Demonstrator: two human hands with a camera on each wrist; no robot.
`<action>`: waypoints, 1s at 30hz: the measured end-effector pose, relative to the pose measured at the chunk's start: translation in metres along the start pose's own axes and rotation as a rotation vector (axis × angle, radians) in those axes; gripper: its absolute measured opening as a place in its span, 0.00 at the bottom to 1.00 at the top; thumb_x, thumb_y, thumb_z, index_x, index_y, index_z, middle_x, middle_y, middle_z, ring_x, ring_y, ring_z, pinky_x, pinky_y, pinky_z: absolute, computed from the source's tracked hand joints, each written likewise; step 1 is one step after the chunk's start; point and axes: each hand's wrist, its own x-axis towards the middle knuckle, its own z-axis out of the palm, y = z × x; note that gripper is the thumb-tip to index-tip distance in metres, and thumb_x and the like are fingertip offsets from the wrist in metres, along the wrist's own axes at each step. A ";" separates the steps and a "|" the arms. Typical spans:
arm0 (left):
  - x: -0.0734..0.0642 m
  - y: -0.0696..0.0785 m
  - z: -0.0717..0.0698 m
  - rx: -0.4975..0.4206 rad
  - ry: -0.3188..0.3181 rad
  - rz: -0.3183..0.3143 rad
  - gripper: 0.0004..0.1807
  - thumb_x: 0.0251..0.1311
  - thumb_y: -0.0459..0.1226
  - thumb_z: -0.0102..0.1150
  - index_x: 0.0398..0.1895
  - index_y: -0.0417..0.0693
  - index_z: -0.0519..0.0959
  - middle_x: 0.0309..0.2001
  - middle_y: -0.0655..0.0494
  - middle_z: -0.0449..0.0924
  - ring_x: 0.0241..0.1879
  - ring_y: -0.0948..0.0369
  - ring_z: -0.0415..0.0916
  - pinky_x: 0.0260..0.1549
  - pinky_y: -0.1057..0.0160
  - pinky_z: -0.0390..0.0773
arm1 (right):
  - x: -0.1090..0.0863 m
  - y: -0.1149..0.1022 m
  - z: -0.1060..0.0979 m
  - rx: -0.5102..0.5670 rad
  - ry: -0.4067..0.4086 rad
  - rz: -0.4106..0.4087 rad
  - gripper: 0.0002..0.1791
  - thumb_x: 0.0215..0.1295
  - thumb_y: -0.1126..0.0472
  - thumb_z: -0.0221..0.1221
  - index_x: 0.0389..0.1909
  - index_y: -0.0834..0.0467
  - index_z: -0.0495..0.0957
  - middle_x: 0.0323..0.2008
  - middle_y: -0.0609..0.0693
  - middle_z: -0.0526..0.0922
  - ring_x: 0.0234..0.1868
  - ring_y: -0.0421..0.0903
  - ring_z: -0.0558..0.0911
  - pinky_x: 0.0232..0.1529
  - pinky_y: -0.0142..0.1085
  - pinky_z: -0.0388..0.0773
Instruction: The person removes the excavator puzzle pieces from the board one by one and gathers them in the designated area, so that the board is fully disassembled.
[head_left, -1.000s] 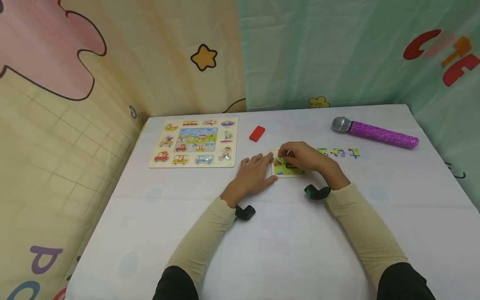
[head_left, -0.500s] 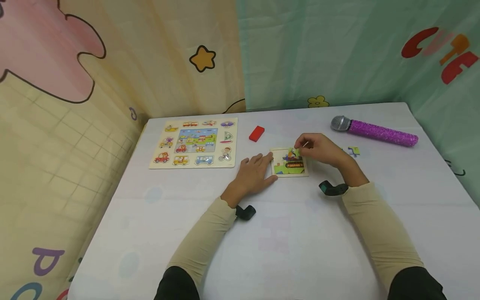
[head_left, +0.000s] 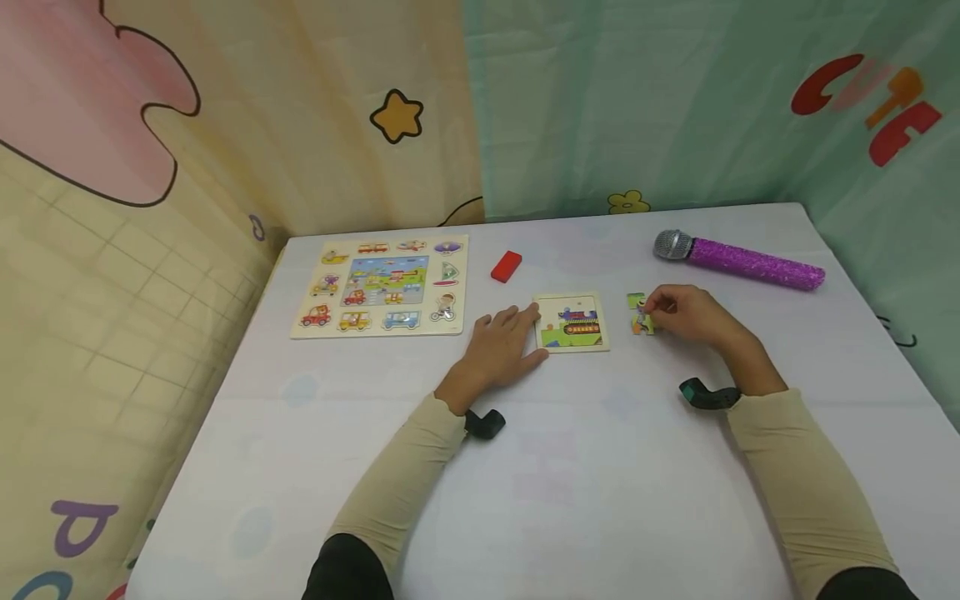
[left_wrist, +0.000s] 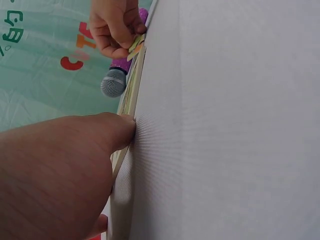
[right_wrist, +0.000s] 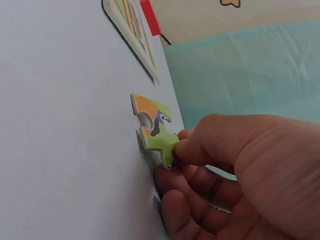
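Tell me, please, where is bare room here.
The table is bare between left sleeve and right sleeve, also right of the latter. It is crowded from left hand and small board to right hand, puzzle piece and microphone.

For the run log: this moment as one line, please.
left hand: touching left edge of small puzzle | right hand: pinching piece right of it | mic: beyond right hand | red block: beyond left hand

My left hand (head_left: 497, 346) rests against the left edge of the small puzzle board (head_left: 551, 305), while to its right my right hand (head_left: 692, 315) pinches a colourful bit of jigsaw (head_left: 640, 323).
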 end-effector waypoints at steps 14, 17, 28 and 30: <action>0.002 -0.003 -0.001 -0.004 0.021 0.026 0.40 0.72 0.60 0.48 0.80 0.54 0.54 0.79 0.58 0.54 0.76 0.55 0.50 0.69 0.44 0.55 | 0.000 -0.004 0.000 -0.155 0.027 -0.052 0.04 0.71 0.70 0.55 0.42 0.65 0.78 0.41 0.62 0.82 0.43 0.58 0.77 0.46 0.53 0.74; 0.003 -0.003 -0.002 -0.001 0.023 0.031 0.39 0.72 0.60 0.48 0.80 0.54 0.55 0.79 0.58 0.54 0.76 0.55 0.50 0.68 0.44 0.55 | -0.001 -0.005 -0.003 -0.169 0.014 -0.076 0.05 0.72 0.69 0.55 0.43 0.66 0.78 0.42 0.63 0.82 0.45 0.58 0.78 0.47 0.54 0.75; 0.001 -0.003 0.000 -0.002 0.007 0.021 0.39 0.73 0.60 0.48 0.80 0.55 0.55 0.79 0.58 0.54 0.76 0.55 0.50 0.69 0.43 0.55 | -0.003 -0.006 -0.002 -0.219 -0.092 -0.109 0.14 0.63 0.68 0.67 0.46 0.71 0.80 0.41 0.61 0.80 0.44 0.57 0.78 0.48 0.53 0.77; 0.001 -0.003 0.001 -0.002 0.009 0.024 0.39 0.72 0.60 0.48 0.80 0.55 0.55 0.79 0.58 0.54 0.76 0.55 0.50 0.69 0.43 0.55 | -0.003 -0.004 -0.001 -0.214 -0.100 -0.097 0.14 0.63 0.68 0.67 0.47 0.70 0.79 0.42 0.61 0.80 0.45 0.57 0.78 0.49 0.54 0.77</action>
